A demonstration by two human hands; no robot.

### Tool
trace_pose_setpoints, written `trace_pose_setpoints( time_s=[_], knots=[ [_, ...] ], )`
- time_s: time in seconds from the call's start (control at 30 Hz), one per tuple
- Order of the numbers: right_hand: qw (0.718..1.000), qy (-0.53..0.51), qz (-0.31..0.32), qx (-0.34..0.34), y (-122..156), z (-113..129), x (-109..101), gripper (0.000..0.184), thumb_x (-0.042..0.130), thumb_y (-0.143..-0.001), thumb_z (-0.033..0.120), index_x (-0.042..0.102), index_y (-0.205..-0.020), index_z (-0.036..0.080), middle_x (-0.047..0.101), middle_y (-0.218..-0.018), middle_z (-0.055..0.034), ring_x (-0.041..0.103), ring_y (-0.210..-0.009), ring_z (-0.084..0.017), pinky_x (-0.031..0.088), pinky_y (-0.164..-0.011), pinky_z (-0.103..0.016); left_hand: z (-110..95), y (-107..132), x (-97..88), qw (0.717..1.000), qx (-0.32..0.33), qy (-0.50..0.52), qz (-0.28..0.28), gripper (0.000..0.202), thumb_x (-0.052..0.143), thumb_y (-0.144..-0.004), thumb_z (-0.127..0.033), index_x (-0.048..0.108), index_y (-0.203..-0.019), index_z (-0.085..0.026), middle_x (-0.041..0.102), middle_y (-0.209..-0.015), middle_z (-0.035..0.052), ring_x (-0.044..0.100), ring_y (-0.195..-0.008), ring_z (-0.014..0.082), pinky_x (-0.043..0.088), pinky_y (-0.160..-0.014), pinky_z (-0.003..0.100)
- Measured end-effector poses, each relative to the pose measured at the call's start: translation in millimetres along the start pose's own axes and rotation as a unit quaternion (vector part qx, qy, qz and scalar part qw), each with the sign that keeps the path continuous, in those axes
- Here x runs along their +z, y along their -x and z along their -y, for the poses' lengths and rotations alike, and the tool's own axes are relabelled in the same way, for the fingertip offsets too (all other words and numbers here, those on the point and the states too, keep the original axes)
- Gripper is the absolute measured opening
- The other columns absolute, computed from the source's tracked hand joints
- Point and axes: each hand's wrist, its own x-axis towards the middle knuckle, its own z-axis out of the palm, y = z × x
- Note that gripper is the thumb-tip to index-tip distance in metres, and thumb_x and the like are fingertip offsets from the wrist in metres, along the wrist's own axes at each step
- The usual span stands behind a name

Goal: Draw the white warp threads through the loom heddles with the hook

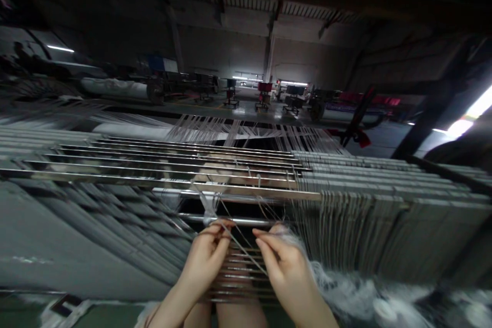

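My left hand (209, 253) is closed in a pinch on a pale thread (246, 242), which slants down to the right and passes close by my right hand. Thumb and fingertips of my right hand (282, 261) are pressed together; what they hold, if anything, is too small to make out. Both hands are just in front of a round metal bar (242, 221) on a loom. Above them run several flat metal heddle bars (253, 190). Loose threads (221, 202) hang near my left fingertips. White thread fluff (295, 238) lies against my right hand.
Dense grey heddles (357, 230) hang at right, others (115, 220) slant at left. Warp threads (238, 128) stretch behind. What looks like another person's hand (213, 170) shows blurred through the bars. Tangled white yarn (346, 287) lies lower right. Below are thin rods (240, 277).
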Motion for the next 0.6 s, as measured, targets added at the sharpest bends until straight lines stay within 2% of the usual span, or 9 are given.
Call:
trace_pose_setpoints(
  time_s=[0.1, 0.2, 0.27, 0.33, 0.37, 0.43, 0.5, 0.57, 0.6],
  knots=[
    [1.000, 0.001, -0.004, -0.001, 3, -3, -2, 0.025, 0.048, -0.089, 0.017, 0.069, -0.103, 0.015, 0.070, -0.099, -0.0111, 0.064, -0.096, -0.024, 0.050, -0.087, -0.035, -13, -6, 3.4, 0.998, -0.024, 0.052, -0.023, 0.026, 0.054, -0.081, -0.029, 0.061, -0.100, -0.014, 0.063, -0.108, 0.0120, 0.063, -0.066, 0.0152, 0.050, -0.049, 0.024],
    [1.000, -0.004, -0.006, 0.003, 3, -1, -2, 0.025, 0.047, -0.089, 0.017, 0.069, -0.101, 0.013, 0.070, -0.096, -0.0118, 0.065, -0.093, -0.024, 0.051, -0.084, -0.034, -31, -9, 7.6, 0.993, -0.018, 0.114, 0.041, 0.028, 0.052, -0.080, -0.028, 0.063, -0.103, -0.015, 0.067, -0.103, 0.0119, 0.062, -0.054, 0.0138, 0.049, -0.042, 0.025],
    [1.000, -0.003, -0.009, 0.005, 3, 2, -2, 0.025, 0.047, -0.089, 0.017, 0.069, -0.101, 0.014, 0.070, -0.096, -0.0114, 0.065, -0.092, -0.024, 0.052, -0.083, -0.034, -40, -8, 6.0, 0.990, 0.024, 0.114, 0.080, 0.022, 0.056, -0.077, -0.023, 0.068, -0.095, -0.018, 0.069, -0.101, 0.0099, 0.066, -0.076, 0.0197, 0.055, -0.061, 0.031],
    [1.000, 0.005, -0.012, 0.005, 4, 2, -4, 0.025, 0.048, -0.089, 0.017, 0.069, -0.102, 0.015, 0.070, -0.097, -0.0110, 0.065, -0.092, -0.024, 0.051, -0.083, -0.035, -43, -7, 2.2, 0.990, 0.052, 0.104, 0.081, 0.021, 0.059, -0.071, -0.018, 0.071, -0.089, -0.021, 0.068, -0.104, 0.0077, 0.060, -0.100, 0.0217, 0.052, -0.081, 0.032],
    [1.000, 0.009, -0.013, 0.006, 4, 1, -5, 0.025, 0.048, -0.089, 0.017, 0.069, -0.102, 0.015, 0.070, -0.098, -0.0110, 0.065, -0.093, -0.024, 0.051, -0.084, -0.036, -42, -7, 0.3, 0.991, 0.048, 0.103, 0.074, 0.022, 0.058, -0.071, -0.017, 0.071, -0.088, -0.020, 0.068, -0.103, 0.0074, 0.059, -0.101, 0.0208, 0.051, -0.083, 0.030],
    [1.000, 0.017, -0.010, 0.005, 5, -1, -7, 0.025, 0.048, -0.089, 0.017, 0.069, -0.103, 0.015, 0.070, -0.099, -0.0109, 0.064, -0.095, -0.025, 0.050, -0.086, -0.037, -36, -10, -2.6, 0.993, 0.016, 0.104, 0.050, 0.027, 0.046, -0.076, -0.018, 0.070, -0.091, -0.016, 0.067, -0.084, 0.0061, 0.062, -0.075, 0.0167, 0.053, -0.062, 0.025],
    [1.000, 0.021, -0.007, 0.007, 5, -5, -8, 0.025, 0.049, -0.089, 0.017, 0.068, -0.104, 0.017, 0.069, -0.100, -0.0104, 0.062, -0.097, -0.025, 0.049, -0.088, -0.039, -29, -11, -6.1, 0.989, -0.034, 0.141, 0.024, 0.034, 0.037, -0.080, -0.016, 0.066, -0.098, -0.012, 0.054, -0.058, -0.0025, 0.044, -0.041, 0.0105, 0.039, -0.035, 0.019],
    [1.000, 0.013, -0.006, 0.014, 5, -6, -8, 0.025, 0.049, -0.090, 0.018, 0.068, -0.105, 0.019, 0.069, -0.102, -0.0094, 0.062, -0.099, -0.025, 0.048, -0.089, -0.039, -23, -5, -12.7, 0.971, -0.088, 0.223, 0.006, 0.029, 0.041, -0.083, -0.016, 0.063, -0.103, -0.012, 0.036, -0.048, -0.0102, 0.021, -0.032, 0.0054, 0.022, -0.029, 0.014],
    [1.000, 0.004, -0.003, 0.018, 4, -5, -7, 0.025, 0.048, -0.090, 0.018, 0.068, -0.106, 0.019, 0.069, -0.103, -0.0090, 0.061, -0.100, -0.024, 0.047, -0.090, -0.038, -22, 1, -17.0, 0.958, -0.117, 0.260, -0.003, 0.025, 0.047, -0.084, -0.018, 0.062, -0.102, -0.013, 0.033, -0.047, -0.0114, 0.017, -0.033, 0.0035, 0.019, -0.031, 0.012]
  ],
)
